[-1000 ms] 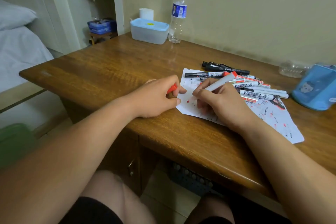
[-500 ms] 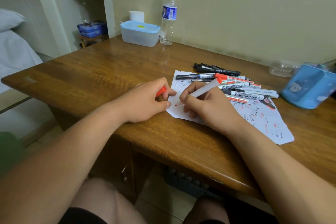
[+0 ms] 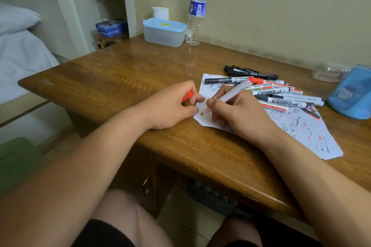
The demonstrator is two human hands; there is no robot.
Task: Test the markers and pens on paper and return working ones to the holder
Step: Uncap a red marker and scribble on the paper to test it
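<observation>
My right hand (image 3: 239, 114) grips a white marker with a red end (image 3: 232, 93), its red tip touching the near left corner of a scribbled sheet of paper (image 3: 305, 136). My left hand (image 3: 170, 106) rests on the desk just left of the sheet, its fingers curled round the marker's red cap (image 3: 187, 96), with fingertips at the paper's edge. A pile of several markers and pens (image 3: 281, 94) lies across the paper's far side. The blue holder (image 3: 353, 94) lies at the right edge.
On the wooden desk (image 3: 120, 78), a lidded plastic box (image 3: 164, 32), a white cup (image 3: 160, 13) and a water bottle (image 3: 195, 14) stand at the back by the wall. A clear plastic tray (image 3: 329, 71) lies behind the holder. A bed is to the left.
The marker's tip has slid toward the near left corner of the sheet, leaving a short red mark. My left hand keeps hold of the cap. The view has shifted slightly.
</observation>
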